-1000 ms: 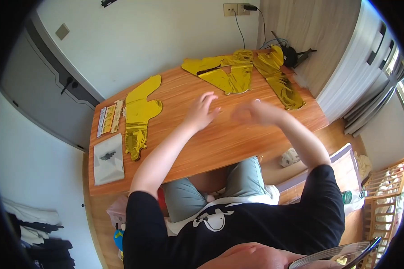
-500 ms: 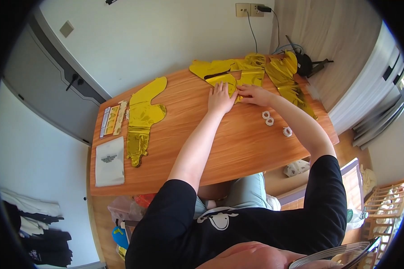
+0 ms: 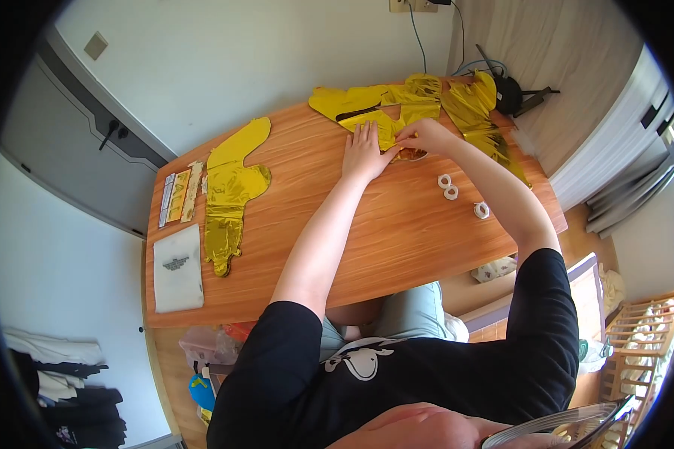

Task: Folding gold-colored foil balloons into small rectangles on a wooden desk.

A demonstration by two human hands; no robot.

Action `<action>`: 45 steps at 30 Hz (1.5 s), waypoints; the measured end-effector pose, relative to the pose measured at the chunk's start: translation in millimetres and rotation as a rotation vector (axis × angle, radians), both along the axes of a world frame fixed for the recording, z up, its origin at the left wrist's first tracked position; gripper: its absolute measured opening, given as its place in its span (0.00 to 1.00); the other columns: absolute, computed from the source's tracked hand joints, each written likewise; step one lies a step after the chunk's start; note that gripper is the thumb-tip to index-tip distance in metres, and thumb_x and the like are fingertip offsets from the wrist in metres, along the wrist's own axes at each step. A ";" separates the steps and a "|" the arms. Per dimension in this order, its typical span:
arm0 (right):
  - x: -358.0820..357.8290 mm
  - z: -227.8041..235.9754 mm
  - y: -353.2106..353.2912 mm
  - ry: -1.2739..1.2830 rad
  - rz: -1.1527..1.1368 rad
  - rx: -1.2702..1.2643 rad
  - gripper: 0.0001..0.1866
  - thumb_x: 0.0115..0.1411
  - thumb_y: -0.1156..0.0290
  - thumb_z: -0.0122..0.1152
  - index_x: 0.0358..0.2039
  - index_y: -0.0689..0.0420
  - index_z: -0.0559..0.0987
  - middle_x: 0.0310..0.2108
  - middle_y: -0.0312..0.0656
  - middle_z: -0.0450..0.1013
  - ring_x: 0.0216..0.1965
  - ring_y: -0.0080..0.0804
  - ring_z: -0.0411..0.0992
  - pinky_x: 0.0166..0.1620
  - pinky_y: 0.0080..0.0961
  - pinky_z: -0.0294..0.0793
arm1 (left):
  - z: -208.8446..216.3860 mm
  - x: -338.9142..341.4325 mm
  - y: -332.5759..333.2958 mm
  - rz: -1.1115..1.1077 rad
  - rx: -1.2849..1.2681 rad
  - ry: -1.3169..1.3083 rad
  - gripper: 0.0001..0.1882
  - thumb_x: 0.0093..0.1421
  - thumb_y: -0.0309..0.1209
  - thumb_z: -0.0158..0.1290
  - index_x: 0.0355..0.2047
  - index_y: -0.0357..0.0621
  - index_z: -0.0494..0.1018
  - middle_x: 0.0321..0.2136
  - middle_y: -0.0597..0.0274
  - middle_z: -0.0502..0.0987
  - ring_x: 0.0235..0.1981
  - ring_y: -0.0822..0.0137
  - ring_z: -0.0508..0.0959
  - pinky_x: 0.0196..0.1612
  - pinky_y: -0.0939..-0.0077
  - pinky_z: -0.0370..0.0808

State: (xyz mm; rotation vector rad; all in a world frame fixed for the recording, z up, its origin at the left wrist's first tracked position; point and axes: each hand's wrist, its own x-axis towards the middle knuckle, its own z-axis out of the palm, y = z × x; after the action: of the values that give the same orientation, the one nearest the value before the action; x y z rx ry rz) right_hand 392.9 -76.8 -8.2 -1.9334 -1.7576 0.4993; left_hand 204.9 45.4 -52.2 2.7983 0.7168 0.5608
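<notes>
A flat, shiny gold foil balloon (image 3: 421, 91) lies at the far side of the wooden table. My left hand (image 3: 362, 156) rests on its near part with the fingers stretched out flat. Close beside it, my right hand (image 3: 425, 138) has its fingers pinched together at the balloon's near edge. A shiny, reddish-gold bit of foil (image 3: 410, 155) shows below the right fingers. Part of the balloon is covered by both hands.
Another flat gold foil balloon (image 3: 226, 183) lies on the left, beside paper strips (image 3: 177, 197) and a whitish plastic bag (image 3: 178, 271). More gold foil (image 3: 472, 112) hangs over the right edge near a black device with antennas (image 3: 508, 97). White tape rolls (image 3: 451, 193) sit nearer right.
My right hand has risen slightly, its fingers now pinched at the foil edge, where a reddish-gold shine shows. The left hand stays spread on the balloon. The whole view has shifted a little.
</notes>
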 end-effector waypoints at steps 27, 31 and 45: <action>64.0 122.6 80.6 -0.202 -0.287 0.403 0.25 0.62 0.52 0.69 0.48 0.60 0.80 0.43 0.51 0.81 0.47 0.51 0.78 0.52 0.38 0.75 | 6.7 -1.5 -7.5 0.073 0.005 0.087 0.51 0.60 0.71 0.49 0.73 0.49 0.60 0.74 0.39 0.53 0.76 0.42 0.49 0.77 0.49 0.42; 78.6 158.1 80.3 -0.199 -0.476 0.581 0.22 0.61 0.55 0.70 0.47 0.57 0.81 0.42 0.49 0.81 0.46 0.49 0.78 0.51 0.38 0.77 | 6.9 -1.0 -5.2 0.062 -0.062 0.074 0.54 0.58 0.72 0.51 0.71 0.45 0.62 0.74 0.37 0.53 0.76 0.42 0.51 0.77 0.53 0.45; 36.9 303.3 17.1 -0.234 -0.834 0.830 0.21 0.66 0.52 0.59 0.46 0.56 0.86 0.44 0.57 0.81 0.48 0.57 0.79 0.51 0.45 0.77 | 0.5 -10.6 5.3 0.089 -0.083 0.042 0.55 0.55 0.73 0.55 0.70 0.44 0.64 0.72 0.33 0.55 0.75 0.41 0.53 0.76 0.55 0.49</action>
State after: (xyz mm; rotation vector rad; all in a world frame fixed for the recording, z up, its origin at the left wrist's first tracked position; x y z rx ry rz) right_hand 429.8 -59.7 295.1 -1.8627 -0.8571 -0.6644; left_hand 194.3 50.7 -51.7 2.7202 0.8562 0.4773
